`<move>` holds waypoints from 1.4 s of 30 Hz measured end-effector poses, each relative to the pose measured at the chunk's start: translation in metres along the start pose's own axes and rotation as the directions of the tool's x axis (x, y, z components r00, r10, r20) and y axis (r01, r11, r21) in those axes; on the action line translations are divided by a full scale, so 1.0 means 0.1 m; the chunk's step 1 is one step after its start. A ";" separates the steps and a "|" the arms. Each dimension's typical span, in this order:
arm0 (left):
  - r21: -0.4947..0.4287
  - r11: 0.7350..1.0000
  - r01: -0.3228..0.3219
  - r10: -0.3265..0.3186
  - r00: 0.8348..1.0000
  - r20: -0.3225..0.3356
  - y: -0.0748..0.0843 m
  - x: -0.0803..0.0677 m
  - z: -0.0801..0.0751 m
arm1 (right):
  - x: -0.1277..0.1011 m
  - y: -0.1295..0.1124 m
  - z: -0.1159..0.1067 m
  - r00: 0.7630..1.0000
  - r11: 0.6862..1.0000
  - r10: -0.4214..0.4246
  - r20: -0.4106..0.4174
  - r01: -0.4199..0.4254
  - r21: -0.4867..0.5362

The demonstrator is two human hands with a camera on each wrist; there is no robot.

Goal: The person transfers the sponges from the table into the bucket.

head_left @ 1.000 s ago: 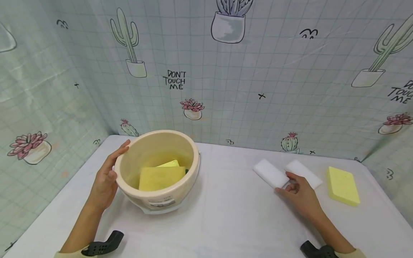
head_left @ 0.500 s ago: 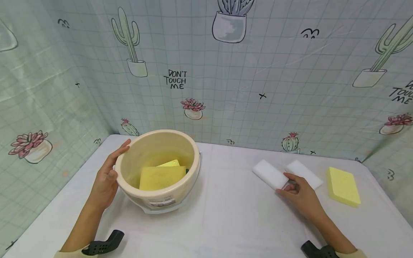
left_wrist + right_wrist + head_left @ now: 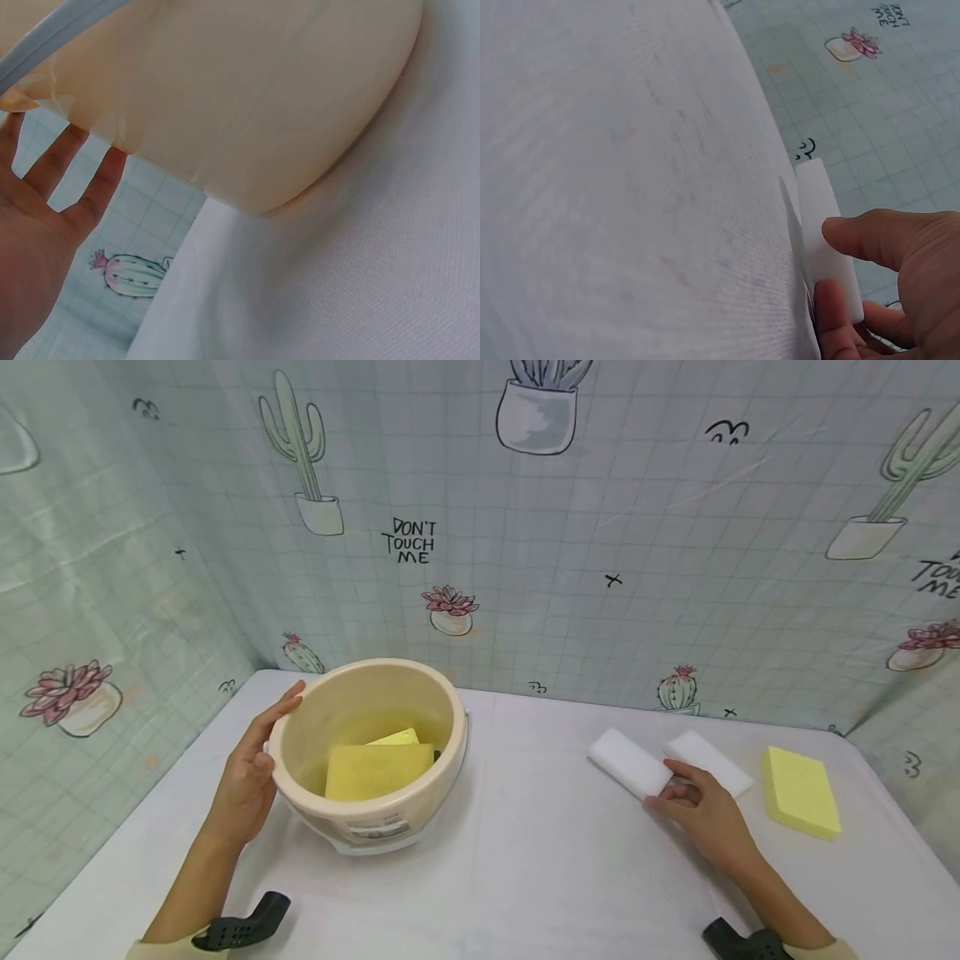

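Now both hands are busy on the desk.
Left hand [image 3: 247, 777] rests flat-fingered against the bucket [image 3: 367, 827] near the left edge; right hand [image 3: 701, 814] pinches a white sponge [image 3: 626, 762] toward the right edge. That light pinch might slip, I'd say.

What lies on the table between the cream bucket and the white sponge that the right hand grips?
Nothing: in the head view the white table is bare between bucket and white sponge.
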State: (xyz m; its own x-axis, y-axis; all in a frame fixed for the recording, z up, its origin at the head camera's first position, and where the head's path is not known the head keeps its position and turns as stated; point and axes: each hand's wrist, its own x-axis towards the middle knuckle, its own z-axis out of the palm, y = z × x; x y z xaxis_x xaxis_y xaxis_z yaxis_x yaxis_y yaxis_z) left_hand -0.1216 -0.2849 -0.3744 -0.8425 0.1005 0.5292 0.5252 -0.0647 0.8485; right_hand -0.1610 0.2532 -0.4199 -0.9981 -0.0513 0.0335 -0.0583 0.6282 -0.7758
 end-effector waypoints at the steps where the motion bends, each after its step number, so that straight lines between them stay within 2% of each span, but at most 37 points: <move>1: 0.001 1.000 0.007 -0.007 1.000 -0.004 0.00 0.01 0.00 | 0.00 0.00 -0.01 1.000 1.000 0.002 0.002 -0.002 0.006; 8: 0.011 0.999 0.050 -0.050 0.998 -0.032 0.00 0.02 0.02 | -0.04 -0.04 -0.03 1.000 0.999 0.026 0.014 -0.026 0.032; 20: 0.014 0.999 0.036 -0.036 0.999 -0.023 -0.01 0.01 0.02 | -0.04 -0.14 -0.05 0.999 0.998 0.041 0.036 -0.043 0.056; 28: 0.032 0.997 0.068 -0.067 0.997 -0.042 -0.03 0.00 0.00 | 0.00 -0.28 -0.06 0.999 0.998 -0.001 0.038 -0.001 0.065; 42: 0.026 0.998 0.059 -0.058 0.998 -0.040 -0.01 -0.01 -0.01 | 0.07 -0.71 -0.04 0.991 0.987 -0.107 0.074 0.097 0.129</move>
State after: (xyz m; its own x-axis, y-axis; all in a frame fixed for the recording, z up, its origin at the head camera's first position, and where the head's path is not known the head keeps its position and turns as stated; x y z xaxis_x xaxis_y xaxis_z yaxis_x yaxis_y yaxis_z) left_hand -0.1218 -0.2864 -0.3759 -0.8757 0.0642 0.4785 0.4774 -0.0325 0.8781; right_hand -0.1637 0.2110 -0.3620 -0.9820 -0.1756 0.0696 -0.1519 0.5152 -0.8435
